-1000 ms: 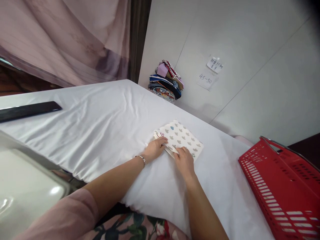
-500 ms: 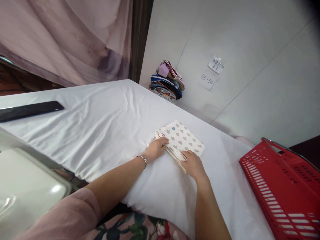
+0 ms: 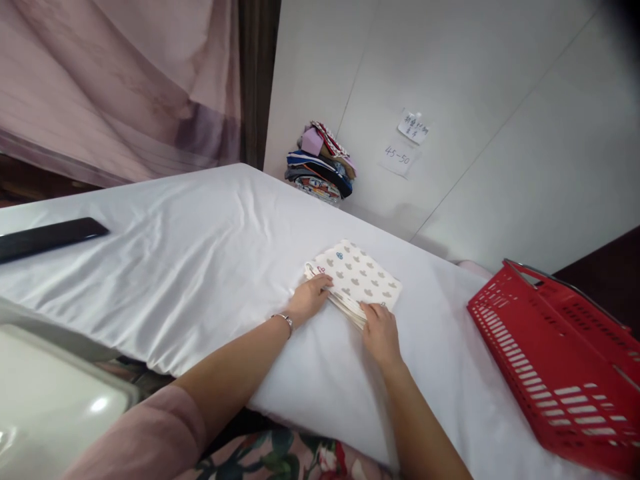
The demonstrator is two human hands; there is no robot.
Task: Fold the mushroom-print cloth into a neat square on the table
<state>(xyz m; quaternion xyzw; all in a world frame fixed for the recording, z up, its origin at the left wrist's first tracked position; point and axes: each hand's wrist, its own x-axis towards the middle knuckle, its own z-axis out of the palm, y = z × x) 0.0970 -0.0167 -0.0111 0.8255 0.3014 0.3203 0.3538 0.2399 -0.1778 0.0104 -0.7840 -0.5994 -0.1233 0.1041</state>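
A folded cream cloth [image 3: 363,272] with a grey print and a few small coloured motifs lies on the white-covered table. Several layers show along its near edge. My left hand [image 3: 311,296] grips that edge at its left end, thumb and fingers closed on the layers. At the right end of the same edge, my right hand [image 3: 381,330] also holds the cloth, with fingers on top. Whether the cloth is a garment I cannot tell.
A stack of folded clothes [image 3: 323,163] stands by the wall at the table's far edge. To the right is a red plastic basket [image 3: 550,360]. A black flat object [image 3: 53,238] lies at the left, and a pale glossy seat-like surface [image 3: 55,407] is at the lower left.
The view has turned slightly. A lower layer that stuck out at the cloth's near right corner now lies more even with the rest. Both hands stay on the near edge.
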